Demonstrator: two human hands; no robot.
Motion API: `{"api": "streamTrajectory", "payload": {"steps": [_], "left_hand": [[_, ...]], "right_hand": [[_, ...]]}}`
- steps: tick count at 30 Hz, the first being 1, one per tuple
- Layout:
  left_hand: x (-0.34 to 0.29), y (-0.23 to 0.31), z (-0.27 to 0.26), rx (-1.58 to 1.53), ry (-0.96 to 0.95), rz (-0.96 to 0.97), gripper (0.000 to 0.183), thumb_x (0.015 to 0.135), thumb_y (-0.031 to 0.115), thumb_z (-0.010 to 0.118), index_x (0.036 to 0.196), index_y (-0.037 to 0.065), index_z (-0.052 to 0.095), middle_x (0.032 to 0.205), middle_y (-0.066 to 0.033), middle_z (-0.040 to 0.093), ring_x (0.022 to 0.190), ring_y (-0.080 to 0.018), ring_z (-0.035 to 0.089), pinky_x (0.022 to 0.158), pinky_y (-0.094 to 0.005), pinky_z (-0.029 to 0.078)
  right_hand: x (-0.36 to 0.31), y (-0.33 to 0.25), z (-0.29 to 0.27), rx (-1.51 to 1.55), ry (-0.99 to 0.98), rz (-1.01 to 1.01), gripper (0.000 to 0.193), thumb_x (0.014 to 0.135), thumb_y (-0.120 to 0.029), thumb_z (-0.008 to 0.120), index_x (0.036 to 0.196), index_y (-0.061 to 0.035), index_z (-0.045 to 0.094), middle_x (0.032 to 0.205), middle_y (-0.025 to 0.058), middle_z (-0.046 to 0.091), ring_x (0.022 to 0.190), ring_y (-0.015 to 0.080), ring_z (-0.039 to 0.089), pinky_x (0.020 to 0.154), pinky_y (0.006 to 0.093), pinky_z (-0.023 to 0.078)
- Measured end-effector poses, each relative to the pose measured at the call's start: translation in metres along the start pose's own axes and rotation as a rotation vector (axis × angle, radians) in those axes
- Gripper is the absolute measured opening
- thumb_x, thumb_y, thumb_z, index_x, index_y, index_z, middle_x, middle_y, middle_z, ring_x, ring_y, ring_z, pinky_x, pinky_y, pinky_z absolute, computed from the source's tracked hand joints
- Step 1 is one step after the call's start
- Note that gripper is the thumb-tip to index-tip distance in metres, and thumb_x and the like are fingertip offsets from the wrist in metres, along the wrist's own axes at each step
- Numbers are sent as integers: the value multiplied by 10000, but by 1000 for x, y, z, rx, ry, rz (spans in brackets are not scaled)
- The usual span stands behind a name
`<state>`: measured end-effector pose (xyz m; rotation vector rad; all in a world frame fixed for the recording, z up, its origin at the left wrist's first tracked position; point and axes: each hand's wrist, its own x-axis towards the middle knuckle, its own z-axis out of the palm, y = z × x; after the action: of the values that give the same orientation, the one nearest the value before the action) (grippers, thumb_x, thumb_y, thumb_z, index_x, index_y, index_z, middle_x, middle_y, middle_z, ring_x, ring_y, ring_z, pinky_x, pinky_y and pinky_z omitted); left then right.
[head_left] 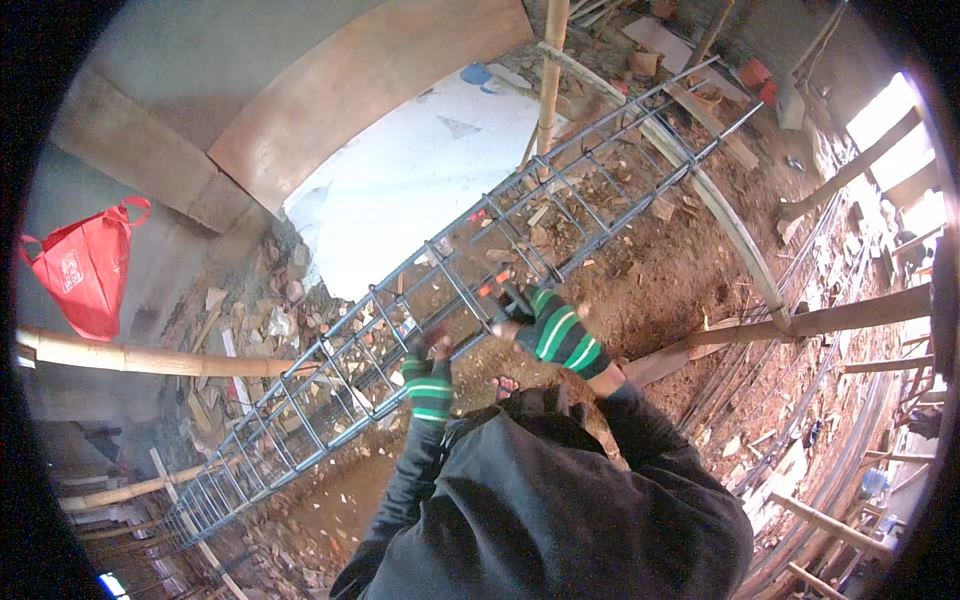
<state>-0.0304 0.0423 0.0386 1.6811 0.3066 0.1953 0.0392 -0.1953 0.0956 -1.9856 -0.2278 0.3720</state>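
nearest my view is the dark jacket of the person whose hands i follow from afar. the left hand, in striped fingerless knit, sits at the near side of the cage; its fingers are bent and blurred, and i cannot tell whether they have hold of a bar or only touch it. the right hand, clad alike, is curled round a dark tool with orange parts, its working end too small for me to read. the cage, long steel bars with cross ties, lies aslant from lower left to upper right, both hands near its middle. i judge the step in hand to be work on a joint there; the next move, as i read it, calls for a steady left hand and the tool set squarely. a timber crosses beneath the cage's upper right end. beyond are a white sheet, a red bag and a bamboo pole.
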Motion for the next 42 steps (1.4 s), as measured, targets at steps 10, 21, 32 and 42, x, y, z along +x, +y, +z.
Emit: {"api": "streamTrajectory", "payload": {"steps": [10, 21, 32, 42], "left_hand": [[-30, 20, -42, 127, 107, -99, 211, 962, 214, 727, 1048, 22, 714, 902, -35, 709, 807, -109, 615, 714, -276, 490], [-36, 24, -12, 61, -183, -61, 258, 928, 220, 759, 1085, 24, 698, 798, 19, 610, 740, -84, 546, 648, -259, 446], [-57, 29, -32, -134, -74, -309, 352, 1034, 349, 613, 970, 6, 655, 759, -30, 629, 667, -125, 630, 587, -315, 483], [-80, -4, -55, -155, 83, -119, 306, 1072, 285, 515, 980, 31, 660, 721, -134, 597, 692, -288, 595, 679, -407, 468]], "right_hand": [[6, 8, -46, -226, 224, -93, 652, 843, -307, 761, 1426, -85, 568, 1192, 192, 688, 1005, 417, 661, 865, 475, 534], [69, 42, -86, -632, 463, -123, 547, 696, -314, 835, 1135, -26, 681, 868, 220, 694, 805, 425, 665, 713, 501, 532], [95, 89, -91, -921, 149, 23, 647, 867, -393, 701, 1414, -81, 554, 1066, 188, 655, 887, 394, 640, 799, 517, 523], [64, 10, -32, -624, 725, -41, 539, 919, -412, 740, 1186, 51, 668, 1067, 252, 701, 966, 372, 684, 850, 448, 534]]}}
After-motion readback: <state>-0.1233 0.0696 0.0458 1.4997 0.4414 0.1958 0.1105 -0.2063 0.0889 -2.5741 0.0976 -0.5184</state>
